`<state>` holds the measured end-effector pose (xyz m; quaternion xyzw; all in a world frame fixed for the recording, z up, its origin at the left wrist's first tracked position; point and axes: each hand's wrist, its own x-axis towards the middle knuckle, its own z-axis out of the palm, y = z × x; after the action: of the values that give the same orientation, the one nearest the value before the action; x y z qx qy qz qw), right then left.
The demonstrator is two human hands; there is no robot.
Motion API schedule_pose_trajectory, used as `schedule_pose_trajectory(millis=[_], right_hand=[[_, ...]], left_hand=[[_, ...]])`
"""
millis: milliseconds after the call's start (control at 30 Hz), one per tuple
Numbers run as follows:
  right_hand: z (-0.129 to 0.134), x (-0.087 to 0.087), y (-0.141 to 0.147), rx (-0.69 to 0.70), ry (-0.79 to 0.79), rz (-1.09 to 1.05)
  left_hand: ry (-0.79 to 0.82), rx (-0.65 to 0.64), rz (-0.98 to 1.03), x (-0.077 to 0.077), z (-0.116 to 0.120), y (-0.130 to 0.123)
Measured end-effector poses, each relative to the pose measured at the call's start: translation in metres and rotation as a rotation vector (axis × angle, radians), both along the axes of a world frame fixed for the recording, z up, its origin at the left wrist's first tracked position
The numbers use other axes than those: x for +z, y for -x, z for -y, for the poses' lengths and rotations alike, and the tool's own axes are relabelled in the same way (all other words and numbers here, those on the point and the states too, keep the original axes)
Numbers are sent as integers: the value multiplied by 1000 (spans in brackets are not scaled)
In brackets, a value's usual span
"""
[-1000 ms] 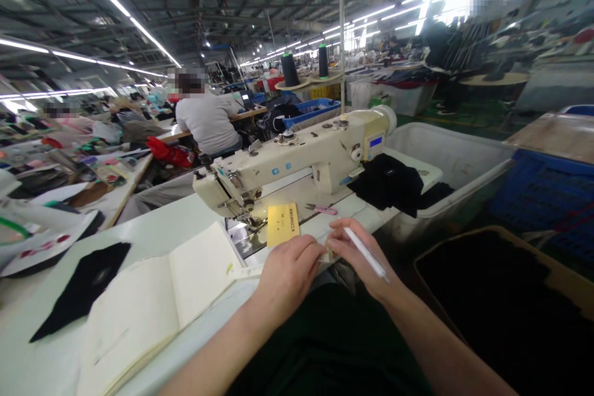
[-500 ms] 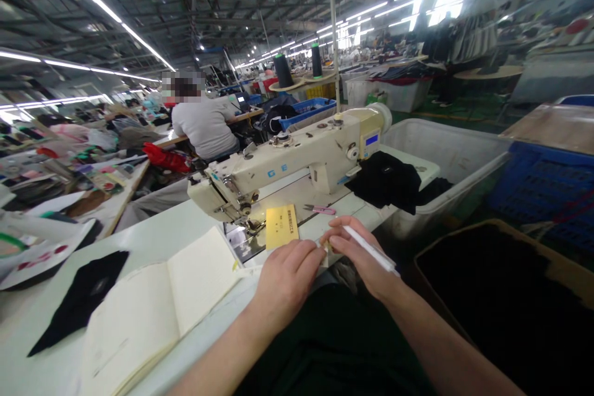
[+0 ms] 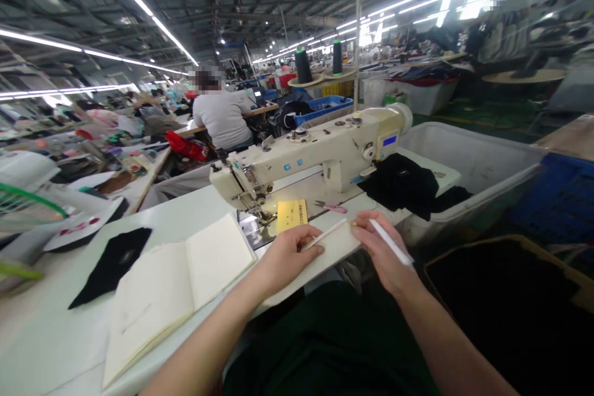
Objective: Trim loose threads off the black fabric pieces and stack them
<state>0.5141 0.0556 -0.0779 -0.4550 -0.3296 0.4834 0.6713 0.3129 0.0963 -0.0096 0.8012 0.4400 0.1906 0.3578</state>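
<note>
Fingers closed, my left hand (image 3: pixel 285 257) pinches one end of a thin off-white strip (image 3: pixel 331 232) at the table's front edge. The other end meets the fingertips of my right hand (image 3: pixel 383 257), whose fingers are also closed. A white, pen-like stick (image 3: pixel 392 244) lies across the right hand, held between its fingers. Just beyond the hands are a yellow booklet (image 3: pixel 292 215) and pink-handled thread snips (image 3: pixel 333 206), beside the sewing machine (image 3: pixel 297 161). An open notebook (image 3: pixel 155 284) lies left of my left hand.
Black cloth lies at the table's left (image 3: pixel 114 263) and at the machine's right end (image 3: pixel 401 179). Right of the table stand a grey bin (image 3: pixel 492 154) and a box of black material (image 3: pixel 505 291). A person in grey (image 3: pixel 223 117) sits beyond the machine.
The hands have moved apart, and the off-white strip now shows stretched between them. The view has shifted, so the table and machine appear further right.
</note>
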Motion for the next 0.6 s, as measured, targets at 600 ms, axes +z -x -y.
schedule_pose_trajectory(millis=[600], right_hand=[[9, 32, 31, 156, -524, 1055]], left_hand=[[-96, 87, 17, 3, 11, 15]])
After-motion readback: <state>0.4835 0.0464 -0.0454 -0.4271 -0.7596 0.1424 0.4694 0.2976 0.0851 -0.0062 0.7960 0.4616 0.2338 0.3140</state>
